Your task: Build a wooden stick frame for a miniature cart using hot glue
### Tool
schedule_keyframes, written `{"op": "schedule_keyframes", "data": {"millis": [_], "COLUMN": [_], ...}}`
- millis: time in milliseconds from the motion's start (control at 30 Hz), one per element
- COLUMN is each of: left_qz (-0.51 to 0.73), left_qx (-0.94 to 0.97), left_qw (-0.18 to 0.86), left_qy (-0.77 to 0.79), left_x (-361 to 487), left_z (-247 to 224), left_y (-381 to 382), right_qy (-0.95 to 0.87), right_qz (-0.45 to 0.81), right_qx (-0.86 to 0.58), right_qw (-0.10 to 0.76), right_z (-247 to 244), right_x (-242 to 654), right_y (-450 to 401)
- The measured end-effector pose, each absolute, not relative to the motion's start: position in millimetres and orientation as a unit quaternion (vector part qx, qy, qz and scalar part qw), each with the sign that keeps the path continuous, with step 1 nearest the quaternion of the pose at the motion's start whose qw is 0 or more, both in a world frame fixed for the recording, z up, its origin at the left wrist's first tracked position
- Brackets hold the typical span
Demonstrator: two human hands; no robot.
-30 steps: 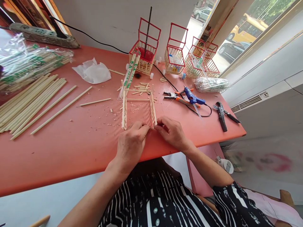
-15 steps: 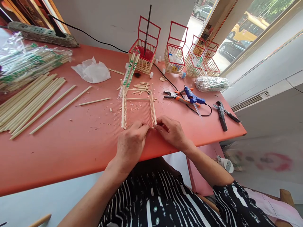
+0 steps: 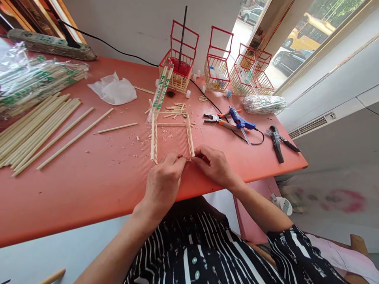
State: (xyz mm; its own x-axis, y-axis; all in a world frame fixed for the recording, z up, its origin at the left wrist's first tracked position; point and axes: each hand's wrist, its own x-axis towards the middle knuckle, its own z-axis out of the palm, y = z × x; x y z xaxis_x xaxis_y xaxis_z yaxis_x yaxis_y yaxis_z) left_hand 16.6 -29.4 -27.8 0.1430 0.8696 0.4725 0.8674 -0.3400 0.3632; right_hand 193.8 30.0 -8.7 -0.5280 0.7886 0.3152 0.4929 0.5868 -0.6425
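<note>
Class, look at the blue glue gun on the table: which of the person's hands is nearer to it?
The right hand. The glue gun lies beyond it, to its right; the left hand is farther away, at the stick frame's near end.

Left hand (image 3: pixel 164 173) and right hand (image 3: pixel 214 163) hiding much of stick frame's (image 3: pixel 153 138) near side; fingertips curling out of sight, grip not showing. Left picture edge cutting off loose sticks (image 3: pixel 44 132) and plastic-wrapped bundle (image 3: pixel 38 81). Bottom edge cropping striped shirt (image 3: pixel 189 252) and wooden rod (image 3: pixel 53 277). Print on wrapped chopsticks (image 3: pixel 162 88) appearing too small for reading. Pink marking (image 3: pixel 349 200) blurring. Window edge cropping yellow vehicle (image 3: pixel 309 33). Black rod (image 3: pixel 182 37) hiding lower end inside red container (image 3: pixel 185 69).
</note>
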Motion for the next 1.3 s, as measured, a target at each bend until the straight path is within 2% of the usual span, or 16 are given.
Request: {"op": "schedule_keyframes", "data": {"millis": [133,300,433,633,1300], "left_qz": [0.424,0.477,0.418,0.415,0.408], "left_qx": [0.739,0.619,0.604,0.606,0.627], "left_qw": [-0.037,-0.05,0.02,0.076,0.083], "left_qy": [0.523,0.622,0.678,0.674,0.659], "left_x": [6,-28,-44,-39,-41], "left_z": [-13,2,-5,-18,-22], "left_y": [-49,-73,-72,-59,-47], "right_qy": [-0.837,-0.836,-0.838,-0.836,-0.843], "right_qz": [0.257,0.259,0.248,0.245,0.189], "right_qx": [-0.377,-0.383,-0.385,-0.393,-0.415], "right_qw": [0.302,0.295,0.298,0.295,0.285], "right_z": [-9,-7,-5,-5,-6], "right_x": [194,195,195,193,191], "right_y": [30,29,29,28,23]}}
